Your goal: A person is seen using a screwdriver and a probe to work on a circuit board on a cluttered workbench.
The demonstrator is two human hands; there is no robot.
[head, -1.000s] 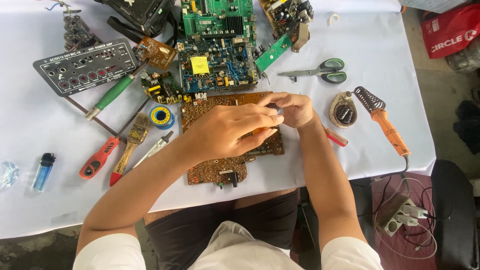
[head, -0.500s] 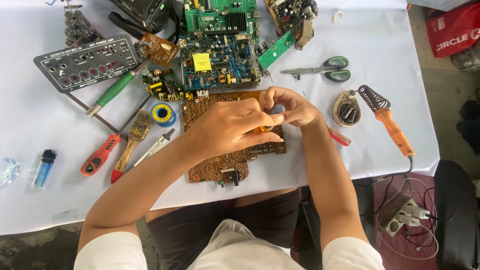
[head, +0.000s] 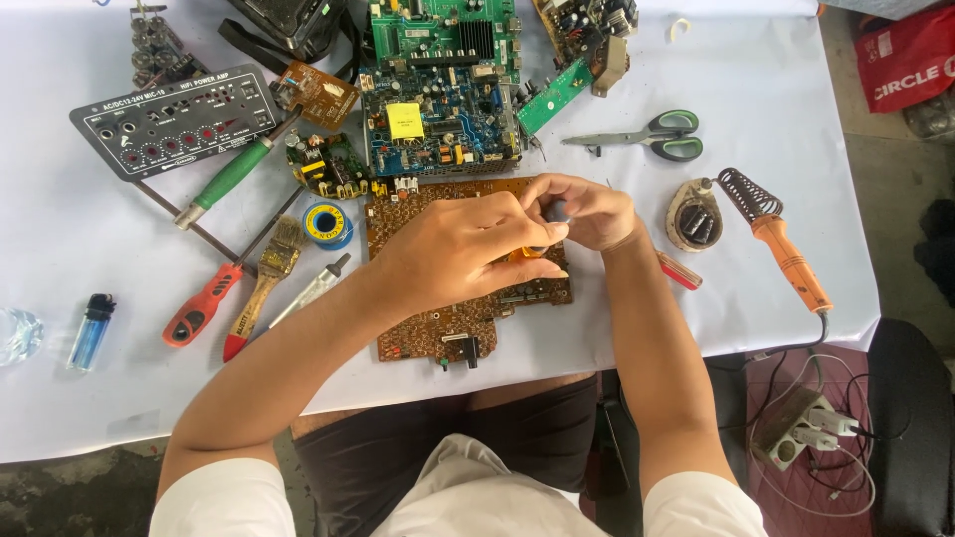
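While our left hand [head: 463,249] and right hand [head: 587,211] pinch a small orange part over the brown copper-side circuit board [head: 438,318] at frame centre, the orange-handled soldering iron [head: 781,244] sits untouched at right, so we'd guess soldering's not started.

Brown circuit board [head: 438,318]: matt, rough with solder dots
Table cover [head: 756,89]: white, smooth, faintly creased, cloth or paper, cannot tell
Scissors [head: 647,137]: dull metal blades, green and grey plastic handles
Soldering iron [head: 786,254]: orange plastic grip, coiled metal wire stand
Screwdriver [head: 204,306]: red plastic handle, metal shaft
Brush [head: 264,273]: wooden handle, pale bristles
Lighter [head: 90,333]: clear blue glossy plastic
Black panel [head: 179,119]: matt
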